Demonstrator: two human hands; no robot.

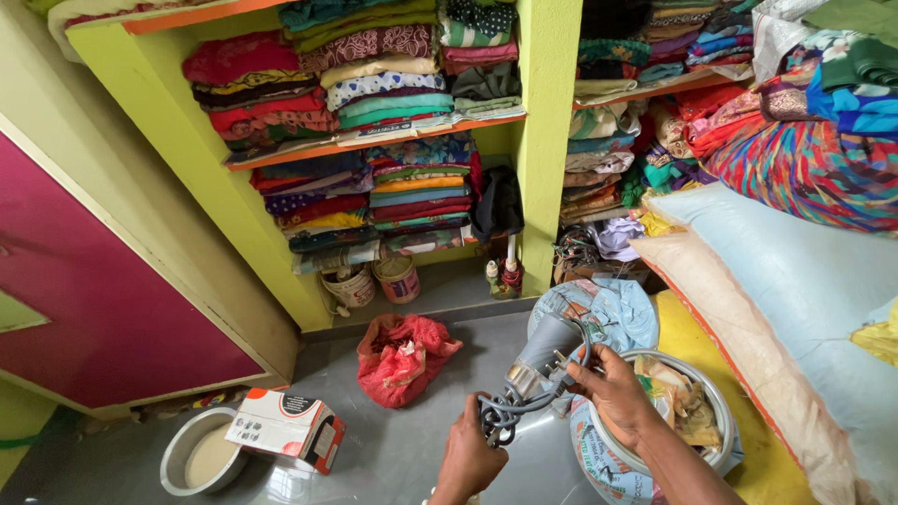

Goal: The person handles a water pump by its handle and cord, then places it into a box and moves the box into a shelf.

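Note:
I hold a grey clothes iron [544, 348] with a metal soleplate above the floor, near the bottom middle of the head view. My right hand [613, 388] grips its body and the plug end of the cord. My left hand [470, 452] clutches the coiled grey cord [505, 411] hanging below the iron. Under my right hand stands a round metal tub [716, 411] with crumpled paper and cloth in it, resting on a printed sack.
Green shelves [547, 112] hold stacks of folded cloth. A red plastic bag [402, 355] lies on the grey floor, with a cardboard box [285, 427] and a metal bowl [192, 458] at lower left. Pillows [786, 290] and bundles crowd the right; a pink door [84, 290] stands left.

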